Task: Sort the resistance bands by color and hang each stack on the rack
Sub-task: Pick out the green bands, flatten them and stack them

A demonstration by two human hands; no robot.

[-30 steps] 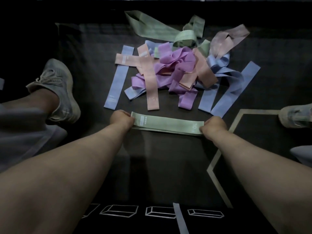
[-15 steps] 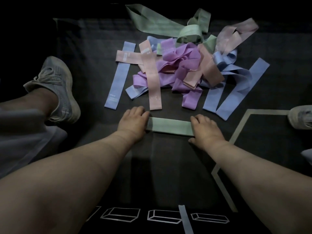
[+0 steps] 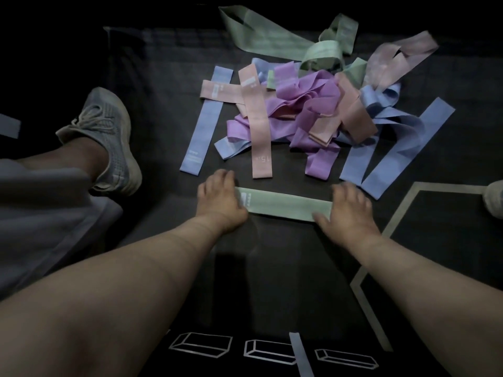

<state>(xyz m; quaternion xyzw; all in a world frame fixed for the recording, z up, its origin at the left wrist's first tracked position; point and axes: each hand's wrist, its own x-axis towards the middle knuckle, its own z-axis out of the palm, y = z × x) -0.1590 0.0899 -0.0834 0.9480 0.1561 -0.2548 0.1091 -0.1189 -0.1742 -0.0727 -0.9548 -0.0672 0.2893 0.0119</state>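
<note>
Green band [image 3: 288, 205], ends hidden under left hand [image 3: 221, 198], right hand [image 3: 351, 208], flat

Dim, murky, soft wide-angle view

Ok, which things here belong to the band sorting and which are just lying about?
For the job: green band, pressed flat under the left hand and right hand; mixed pile of bands.
Not for the job: grey shoe; box outlines printed on the mat.
</note>
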